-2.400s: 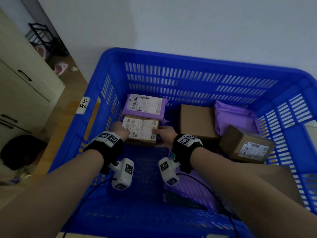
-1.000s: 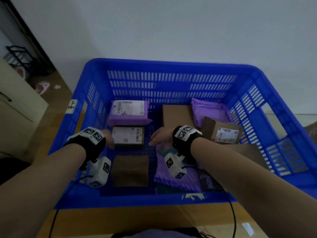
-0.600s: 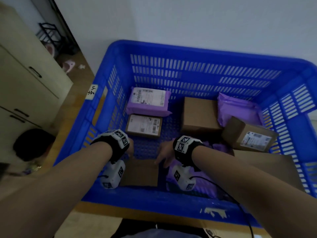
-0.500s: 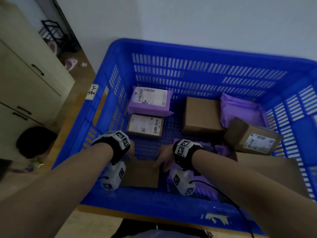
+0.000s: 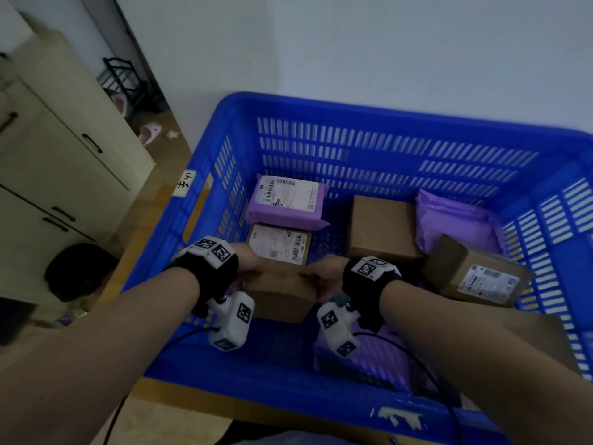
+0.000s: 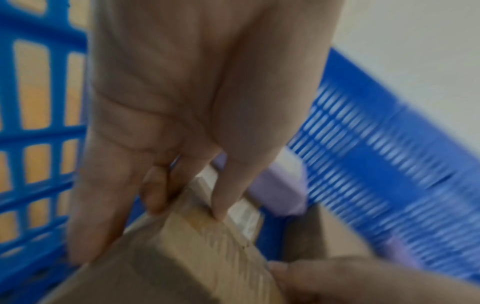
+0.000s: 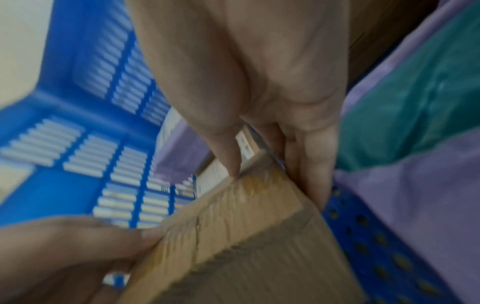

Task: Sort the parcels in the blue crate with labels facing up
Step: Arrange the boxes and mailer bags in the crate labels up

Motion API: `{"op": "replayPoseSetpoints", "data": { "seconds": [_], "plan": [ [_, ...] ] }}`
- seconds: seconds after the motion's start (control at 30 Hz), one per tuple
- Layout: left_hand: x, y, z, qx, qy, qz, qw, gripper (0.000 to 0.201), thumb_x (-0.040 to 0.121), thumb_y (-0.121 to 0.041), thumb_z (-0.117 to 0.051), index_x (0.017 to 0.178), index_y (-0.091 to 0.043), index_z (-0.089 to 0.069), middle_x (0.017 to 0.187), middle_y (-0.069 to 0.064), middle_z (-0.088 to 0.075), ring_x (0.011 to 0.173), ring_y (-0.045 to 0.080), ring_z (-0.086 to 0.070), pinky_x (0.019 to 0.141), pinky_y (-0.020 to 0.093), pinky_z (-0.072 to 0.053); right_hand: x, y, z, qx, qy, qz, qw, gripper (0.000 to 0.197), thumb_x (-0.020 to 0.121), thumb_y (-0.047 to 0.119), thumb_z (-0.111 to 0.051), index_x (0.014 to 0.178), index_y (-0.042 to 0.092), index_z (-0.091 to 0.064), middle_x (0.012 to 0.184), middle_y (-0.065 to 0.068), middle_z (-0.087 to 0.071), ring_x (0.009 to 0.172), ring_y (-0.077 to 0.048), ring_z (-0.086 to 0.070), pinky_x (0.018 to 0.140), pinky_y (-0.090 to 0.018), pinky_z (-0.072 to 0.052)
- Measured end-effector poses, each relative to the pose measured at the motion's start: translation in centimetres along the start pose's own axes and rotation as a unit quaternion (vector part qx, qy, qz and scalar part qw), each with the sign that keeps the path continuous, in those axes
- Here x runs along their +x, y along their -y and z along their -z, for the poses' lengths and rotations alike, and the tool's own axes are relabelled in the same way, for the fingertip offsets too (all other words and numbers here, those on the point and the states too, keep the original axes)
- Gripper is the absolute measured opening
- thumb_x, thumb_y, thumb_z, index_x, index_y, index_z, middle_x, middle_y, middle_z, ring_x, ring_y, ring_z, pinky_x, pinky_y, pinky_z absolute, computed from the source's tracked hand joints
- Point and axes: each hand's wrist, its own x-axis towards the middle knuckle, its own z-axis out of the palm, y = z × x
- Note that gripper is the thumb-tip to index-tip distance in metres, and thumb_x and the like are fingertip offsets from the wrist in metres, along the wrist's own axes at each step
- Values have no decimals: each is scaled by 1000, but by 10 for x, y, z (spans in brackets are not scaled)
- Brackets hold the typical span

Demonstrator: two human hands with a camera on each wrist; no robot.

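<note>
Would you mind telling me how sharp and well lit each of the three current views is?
Head view: dim, bluish, wide-angle bend in the blue crate; labels blurred beyond reading. Left wrist view: motion-smeared crate slats, left hand soft. Right wrist view: blurred throughout, brown box edge smeared, right hand soft.

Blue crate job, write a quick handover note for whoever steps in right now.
Left hand and right hand: both grip the plain brown box, one at each end, raised near the blue crate's front left. No label shows on it.

Done: purple mailer and small labelled box lie label up along the left side.

Left: turn and place the held box, then the big plain box, the purple bag, the tilted labelled box and the front purple bag.
</note>
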Motion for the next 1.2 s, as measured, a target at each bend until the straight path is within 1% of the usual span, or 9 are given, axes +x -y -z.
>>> {"op": "replayPoseSetpoints", "data": {
  "seconds": [0.1,0.23,0.33,0.47,0.53,0.67,0.83,1.0,1.2],
  "plan": [
    [-6,-4,12,-133,-2,-12,991,26,89,-23,-63,96,1,-53,102,18,-59,101,38,-62,90,48,-53,-14,5,14,72,14,29,997,24,96,15,-53,113,0,-48,93,-13,-59,86,-27,-58,88,-43,-50],
    [-11,-6,25,-260,-12,-22,965,44,90,-32,-59,116,1,-48,115,21,-55,112,44,-56,94,58,-47,-29,10,32,116,31,91,989,38,93,22,-57,121,-3,-51,94,-14,-62,87,-27,-61,86,-43,-55],
    [-12,-8,31,-347,-39,-17,937,56,91,-35,-57,131,0,-40,127,25,-50,114,48,-53,93,63,-44,-45,14,39,146,51,103,983,40,94,40,-52,104,1,-57,99,-17,-60,89,-30,-61,64,-39,-59],
    [-8,-6,28,-356,-47,-17,933,47,84,-18,-63,124,0,-46,112,18,-56,105,42,-57,89,61,-47,-53,12,40,151,28,150,977,32,93,34,-56,82,5,-57,80,-13,-61,77,-29,-61,77,-46,-55],
    [-7,-5,25,-362,-23,-22,932,40,83,-7,-57,122,0,-51,97,13,-61,95,35,-61,82,50,-49,-49,6,38,141,12,178,974,16,91,19,-60,97,4,-60,87,-11,-64,76,-23,-61,74,-41,-55],
    [-5,-5,21,-345,-31,-30,937,24,82,9,-49,103,1,-56,107,17,-66,95,34,-63,64,44,-51,-31,-5,33,185,-53,214,958,61,82,-8,-63,134,8,-36,105,-13,-63,84,-25,-63,71,-41,-56],
    [15,1,18,-312,-56,-11,948,16,83,14,-47,93,4,-53,104,27,-63,95,39,-62,77,50,-53,-12,-5,17,153,-30,225,962,44,85,-13,-55,129,-9,-50,123,-23,-61,90,-24,-64,70,-25,-58],
    [48,7,19,-260,-69,-41,962,37,86,5,-51,123,0,-55,129,21,-57,121,38,-53,103,46,-45,5,2,10,134,-10,231,964,52,83,-9,-62,132,4,-50,123,-12,-61,104,-25,-61,78,-30,-57],
    [73,8,14,-350,-100,-73,929,55,85,7,-47,134,-18,-49,128,12,-59,119,33,-56,96,51,-50,18,13,8,104,-35,243,964,83,78,-13,-65,145,21,-31,129,-8,-53,116,-31,-56,80,-37,-58]
  ]
}}
